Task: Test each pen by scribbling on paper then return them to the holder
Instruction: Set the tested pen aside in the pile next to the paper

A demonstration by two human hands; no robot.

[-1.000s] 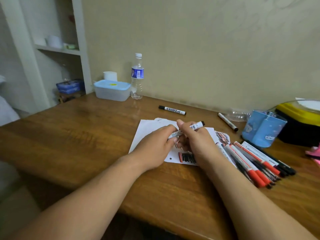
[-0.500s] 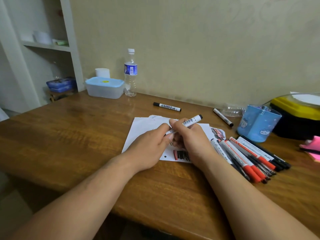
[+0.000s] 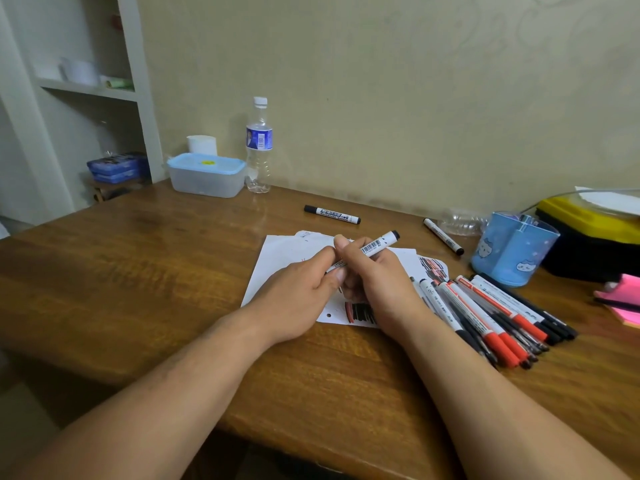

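While the right hand (image 3: 374, 275) grips the barrel of a slim white pen (image 3: 375, 245), the left hand (image 3: 298, 292) pinches its lower end above scribbled paper (image 3: 280, 251) on the grained wooden worktop (image 3: 138, 265); the blue holder (image 3: 509, 251) stands nearby

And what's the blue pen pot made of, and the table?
The blue pen pot looks like tinted, see-through plastic, smooth and shiny: its inner divider shows through the wall. The table seems wood or wood veneer: brown grain streaks, a soft sheen.

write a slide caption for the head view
Left hand and right hand grip a marker over scribbled paper, pens piled near the holder.
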